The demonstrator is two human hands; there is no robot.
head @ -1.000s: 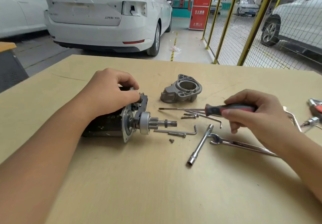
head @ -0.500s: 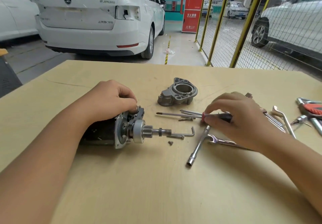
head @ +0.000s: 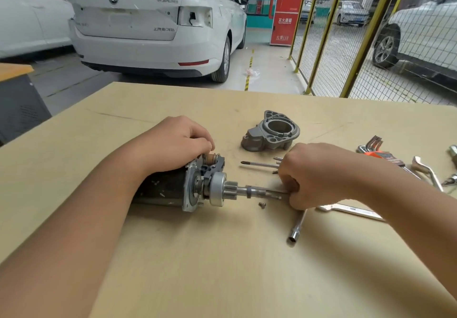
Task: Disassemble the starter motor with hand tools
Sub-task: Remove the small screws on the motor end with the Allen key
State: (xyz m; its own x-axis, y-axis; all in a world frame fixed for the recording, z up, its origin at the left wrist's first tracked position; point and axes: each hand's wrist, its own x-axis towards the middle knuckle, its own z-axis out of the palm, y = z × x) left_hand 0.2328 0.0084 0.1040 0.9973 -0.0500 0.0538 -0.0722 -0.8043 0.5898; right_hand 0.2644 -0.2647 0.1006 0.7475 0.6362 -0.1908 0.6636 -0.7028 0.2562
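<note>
The starter motor lies on its side on the wooden table, its pinion and shaft pointing right. My left hand grips the top of the motor at the solenoid end, fingers curled over it. My right hand sits at the tip of the shaft, fingers curled round the end of a thin hex key lying along the shaft. The screwdriver lies on the table, its handle hidden under my right hand. The removed grey nose housing stands behind.
A long bolt and a small screw lie below the shaft. A socket bar and an open-end wrench lie front right. A hex key set and more wrenches are far right. White cars stand beyond the table.
My right hand lowered the screwdriver to the table, let it go and moved down-left to the shaft tip, curling on the hex key. My left hand stayed on the motor.
</note>
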